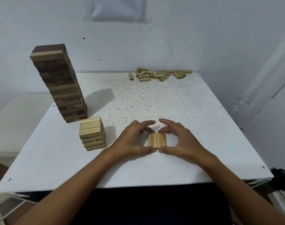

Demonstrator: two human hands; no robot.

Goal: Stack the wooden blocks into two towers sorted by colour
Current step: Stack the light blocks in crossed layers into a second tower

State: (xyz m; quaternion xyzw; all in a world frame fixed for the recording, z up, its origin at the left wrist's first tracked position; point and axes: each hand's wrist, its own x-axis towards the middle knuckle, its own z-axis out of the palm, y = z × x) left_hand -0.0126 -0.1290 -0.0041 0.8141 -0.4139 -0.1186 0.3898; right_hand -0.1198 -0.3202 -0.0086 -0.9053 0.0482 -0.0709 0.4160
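Just below the middle of the frame, a row of three light blocks [156, 141] lies flat on the white surface [57, 168], pressed side by side into a neat square. The left hand [132, 140] and right hand [179, 140] bracket it: both thumbs meet at the near edge, while curled fingers press on the far edge and sides. Each grip is narrow and closed around the row, squaring it up and perhaps readying to lift it as one layer.

To the left of the hands stands the short light tower [92, 133], several layers high, with numbers printed on the block ends. Behind it, in the upper left of the frame, rises the tall dark tower [60, 85], mostly brown, though at least one paler layer near its top looks out of place. Far back, at the upper centre-right, a loose pile of light blocks [159, 74] waits by the wall.

The step in hand seems to be forming the next layer for the light tower. The next move calls for pinching the three blocks tightly enough to stay together, carrying them left, and setting them crosswise on the tower's top without nudging it.
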